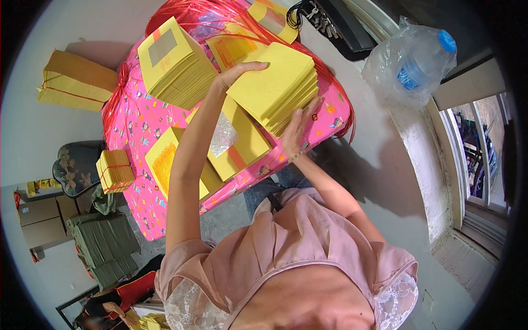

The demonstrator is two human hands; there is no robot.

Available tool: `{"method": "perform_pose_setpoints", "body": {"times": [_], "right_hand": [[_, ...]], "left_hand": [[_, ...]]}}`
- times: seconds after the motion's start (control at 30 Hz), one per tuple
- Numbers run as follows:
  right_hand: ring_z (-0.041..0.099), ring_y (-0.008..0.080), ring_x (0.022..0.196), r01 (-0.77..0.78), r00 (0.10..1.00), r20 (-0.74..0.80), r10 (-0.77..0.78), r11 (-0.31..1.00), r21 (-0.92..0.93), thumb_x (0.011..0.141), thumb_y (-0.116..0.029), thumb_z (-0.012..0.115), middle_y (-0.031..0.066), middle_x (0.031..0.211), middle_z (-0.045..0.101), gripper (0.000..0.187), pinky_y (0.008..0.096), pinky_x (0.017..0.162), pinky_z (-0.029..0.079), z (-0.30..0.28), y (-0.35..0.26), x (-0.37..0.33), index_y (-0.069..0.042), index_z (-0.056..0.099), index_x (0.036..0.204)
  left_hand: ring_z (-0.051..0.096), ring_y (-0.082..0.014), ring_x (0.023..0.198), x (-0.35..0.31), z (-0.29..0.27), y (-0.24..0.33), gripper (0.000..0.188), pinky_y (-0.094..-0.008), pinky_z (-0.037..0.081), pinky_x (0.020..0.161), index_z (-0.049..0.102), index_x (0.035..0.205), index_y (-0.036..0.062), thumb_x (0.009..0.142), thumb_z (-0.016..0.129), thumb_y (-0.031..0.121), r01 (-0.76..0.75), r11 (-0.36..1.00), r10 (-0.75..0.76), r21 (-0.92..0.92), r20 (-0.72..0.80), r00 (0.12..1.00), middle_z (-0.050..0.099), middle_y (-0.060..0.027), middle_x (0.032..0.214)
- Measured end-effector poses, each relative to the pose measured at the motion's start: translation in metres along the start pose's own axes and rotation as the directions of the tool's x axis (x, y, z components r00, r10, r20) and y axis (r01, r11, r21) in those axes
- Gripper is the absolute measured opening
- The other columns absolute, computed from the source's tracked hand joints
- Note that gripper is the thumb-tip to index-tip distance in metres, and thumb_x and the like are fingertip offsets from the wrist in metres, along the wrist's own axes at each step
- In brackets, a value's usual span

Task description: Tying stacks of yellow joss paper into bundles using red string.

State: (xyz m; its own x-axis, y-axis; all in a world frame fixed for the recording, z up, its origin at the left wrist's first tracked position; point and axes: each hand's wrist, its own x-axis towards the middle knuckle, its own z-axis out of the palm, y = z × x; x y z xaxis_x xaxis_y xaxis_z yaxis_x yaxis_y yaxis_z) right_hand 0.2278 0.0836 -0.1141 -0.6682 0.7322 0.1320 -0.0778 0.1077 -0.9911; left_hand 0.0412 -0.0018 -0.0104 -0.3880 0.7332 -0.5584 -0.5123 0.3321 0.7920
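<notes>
Between my two hands is a thick stack of yellow paper (273, 77), tilted over the table, its layered edges uneven on the right. My left hand (237, 75) grips its left side, with the thumb along the top sheet and the other fingers hidden. Against the near right side presses the palm of my right hand (296, 125), fingers reaching along the paper edges. Just below lies another yellow stack (242, 144) with a silvery square and an orange stripe. A tall yellow stack (176, 69) with a grey square stands left of my left hand.
A pink patterned cloth (146, 113) covers the table. Red plastic strands (324, 71) run along its far and right edges. A tied yellow bundle (115, 170) sits at the left edge. Bagged bottle (410, 74) stands right; another person (124, 294) is at lower left.
</notes>
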Motion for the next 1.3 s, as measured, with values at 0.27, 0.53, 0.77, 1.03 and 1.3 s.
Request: {"method": "perform_pose_setpoints", "body": {"times": [0.27, 0.53, 0.77, 1.03, 1.3], "right_hand": [[-0.011, 0.0406, 0.147, 0.063, 0.998, -0.022, -0.065, 0.996, -0.064, 0.100, -0.053, 0.029, 0.0280, 0.157, -0.013, 0.086, 0.0496, 0.119, -0.004, 0.015, 0.007, -0.006, 0.005, -0.009, 0.150], [-0.005, 0.0390, 0.148, 0.023, 0.993, 0.115, -0.020, 0.999, -0.033, 0.101, -0.049, 0.033, 0.0258, 0.159, -0.006, 0.082, 0.0488, 0.119, 0.001, -0.014, 0.007, 0.002, 0.004, -0.005, 0.152], [0.044, 0.0268, 0.133, 0.070, 0.951, 0.288, -0.109, 0.988, 0.141, 0.104, -0.046, 0.034, 0.0173, 0.140, 0.051, 0.062, 0.0354, 0.113, 0.029, -0.057, -0.013, 0.116, 0.003, 0.045, 0.140], [0.051, 0.0133, 0.121, -0.533, 0.500, 0.858, 0.116, 0.822, 0.199, 0.101, -0.048, 0.045, 0.0051, 0.136, 0.055, 0.058, 0.0285, 0.105, 0.037, -0.045, -0.029, 0.181, -0.004, 0.050, 0.138], [0.053, 0.0116, 0.117, -0.523, 0.540, 0.814, 0.215, 0.844, 0.124, 0.100, -0.035, 0.051, 0.0030, 0.129, 0.058, 0.047, 0.0277, 0.101, 0.041, -0.039, -0.009, 0.191, -0.005, 0.051, 0.136]], "left_hand": [[0.068, -0.0201, 0.095, -0.006, 0.009, -0.003, 0.062, -0.0319, 0.053, 0.086, 0.058, 0.126, 0.0005, 0.082, 0.071, 0.043, 0.020, 1.000, -0.021, -0.014, -0.044, 0.999, 0.067, -0.0132, 0.114], [0.067, -0.0196, 0.096, -0.007, 0.017, 0.006, 0.063, -0.0311, 0.053, 0.087, 0.059, 0.126, 0.0024, 0.081, 0.072, 0.045, 0.031, 0.993, -0.022, 0.116, -0.081, 0.996, 0.067, -0.0115, 0.114], [0.067, -0.0181, 0.098, -0.006, 0.010, 0.008, 0.062, -0.0312, 0.052, 0.088, 0.058, 0.126, 0.0026, 0.080, 0.075, 0.040, 0.042, 0.997, -0.039, 0.062, -0.042, 0.998, 0.067, -0.0098, 0.114], [0.060, -0.0183, 0.112, -0.010, -0.005, 0.014, 0.081, -0.0299, 0.048, 0.096, 0.046, 0.138, -0.0006, 0.079, 0.077, 0.046, -0.031, 0.933, 0.095, 0.358, -0.162, 0.982, 0.060, -0.0125, 0.127], [0.046, -0.0274, 0.131, -0.054, 0.013, -0.012, 0.079, -0.0356, 0.036, 0.107, 0.046, 0.141, 0.0025, 0.088, 0.061, 0.059, -0.424, 0.896, 0.442, 0.136, -0.374, 0.815, 0.048, -0.0187, 0.142]]}}
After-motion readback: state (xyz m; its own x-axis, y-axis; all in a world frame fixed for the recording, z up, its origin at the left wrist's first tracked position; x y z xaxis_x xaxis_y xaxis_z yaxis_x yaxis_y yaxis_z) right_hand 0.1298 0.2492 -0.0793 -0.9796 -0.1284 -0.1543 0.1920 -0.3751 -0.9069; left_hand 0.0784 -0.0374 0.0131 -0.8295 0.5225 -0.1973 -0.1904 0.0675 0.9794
